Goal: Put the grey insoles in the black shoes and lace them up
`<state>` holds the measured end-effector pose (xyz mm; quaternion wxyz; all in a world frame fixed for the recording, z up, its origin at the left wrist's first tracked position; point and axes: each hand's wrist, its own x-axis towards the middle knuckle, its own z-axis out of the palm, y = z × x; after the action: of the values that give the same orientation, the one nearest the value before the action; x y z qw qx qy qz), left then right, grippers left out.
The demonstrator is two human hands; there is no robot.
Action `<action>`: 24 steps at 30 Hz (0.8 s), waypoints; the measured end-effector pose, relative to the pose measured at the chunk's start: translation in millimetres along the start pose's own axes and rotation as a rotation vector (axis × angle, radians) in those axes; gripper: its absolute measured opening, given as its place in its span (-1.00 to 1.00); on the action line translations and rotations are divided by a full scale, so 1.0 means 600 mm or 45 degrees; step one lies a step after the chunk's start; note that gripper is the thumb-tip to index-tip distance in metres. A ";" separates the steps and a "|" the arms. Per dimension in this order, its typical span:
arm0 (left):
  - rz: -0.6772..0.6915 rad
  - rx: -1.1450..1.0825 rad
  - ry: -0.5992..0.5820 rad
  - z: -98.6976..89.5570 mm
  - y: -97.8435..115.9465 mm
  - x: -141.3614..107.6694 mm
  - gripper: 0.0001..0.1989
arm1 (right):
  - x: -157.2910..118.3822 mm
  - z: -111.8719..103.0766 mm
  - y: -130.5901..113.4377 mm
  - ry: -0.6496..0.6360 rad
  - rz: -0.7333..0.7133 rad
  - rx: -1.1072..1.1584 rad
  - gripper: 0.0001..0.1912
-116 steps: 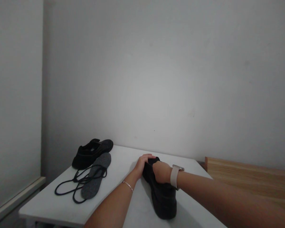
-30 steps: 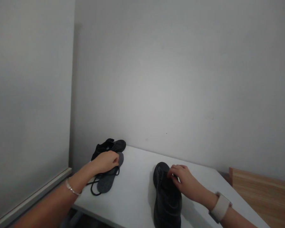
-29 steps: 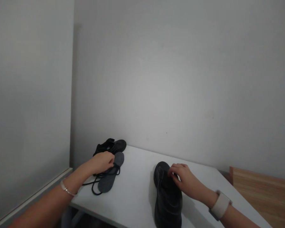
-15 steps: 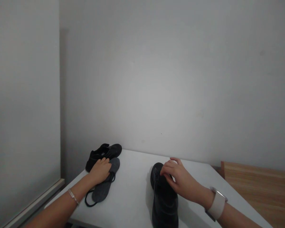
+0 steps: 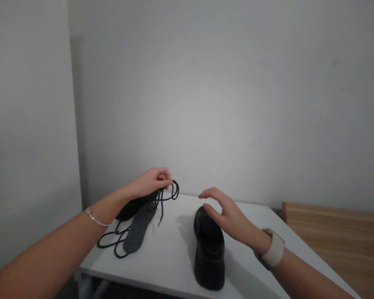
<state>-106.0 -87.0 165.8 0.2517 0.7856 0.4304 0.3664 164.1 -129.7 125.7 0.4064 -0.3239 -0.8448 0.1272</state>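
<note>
My left hand (image 5: 151, 182) has risen, pinching lace (image 5: 178, 190) above the insole (image 5: 137, 232); my right hand (image 5: 227, 211), loosely spread, hovers over the shoe (image 5: 209, 261) at the insole's three o'clock. Loops (image 5: 104, 248) trailing at its eight could snag, dragging it.

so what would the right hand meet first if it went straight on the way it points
Probably the looped thin black shoelaces pinched in the left hand, though one view leaves depth unclear.
</note>
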 end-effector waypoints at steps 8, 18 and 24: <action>0.094 -0.426 -0.013 0.069 0.079 0.010 -0.72 | 0.011 0.073 -0.019 -0.416 0.440 1.353 -0.50; -0.195 -0.396 -0.035 0.005 -0.038 -0.003 -0.67 | -0.046 -0.084 0.103 0.078 0.833 1.585 -0.82; -0.379 -0.702 0.091 -0.051 -0.129 -0.022 -0.78 | -0.112 -0.208 0.232 0.690 1.033 1.635 -0.88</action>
<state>-173.1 -57.2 124.5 0.4909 0.6027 0.4336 0.4557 352.8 -73.7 98.1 0.6263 -0.3281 -0.2954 0.6426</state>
